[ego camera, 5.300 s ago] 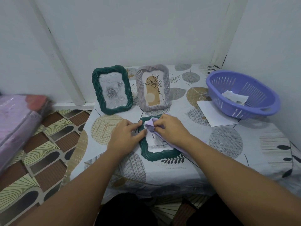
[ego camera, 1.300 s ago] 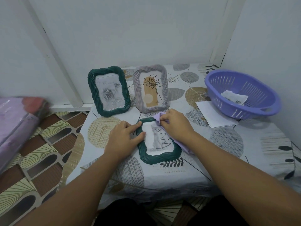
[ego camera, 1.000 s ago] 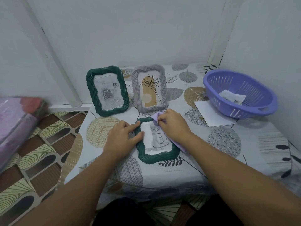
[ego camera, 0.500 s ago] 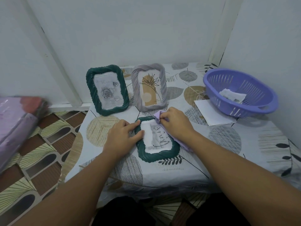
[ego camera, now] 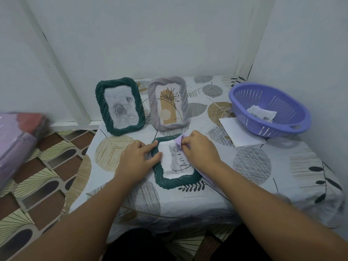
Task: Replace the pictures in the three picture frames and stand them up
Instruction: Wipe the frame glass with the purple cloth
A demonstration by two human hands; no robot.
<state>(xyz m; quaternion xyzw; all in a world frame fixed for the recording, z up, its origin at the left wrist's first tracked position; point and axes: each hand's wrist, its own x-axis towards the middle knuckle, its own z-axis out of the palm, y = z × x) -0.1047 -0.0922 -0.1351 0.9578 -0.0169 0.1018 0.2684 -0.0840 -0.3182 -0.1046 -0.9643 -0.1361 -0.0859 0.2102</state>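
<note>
Green third frame point(ego camera: 175, 182) lies flat; left hand point(ego camera: 138, 159) fingers press it, right hand point(ego camera: 200, 150) pinches cloth point(ego camera: 179, 141) wiping; stand it next.

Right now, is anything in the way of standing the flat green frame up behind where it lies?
Yes. The standing green frame and grey frame fill the cloth just behind the flat frame. The purple cloth in the right hand also lies on it.
</note>
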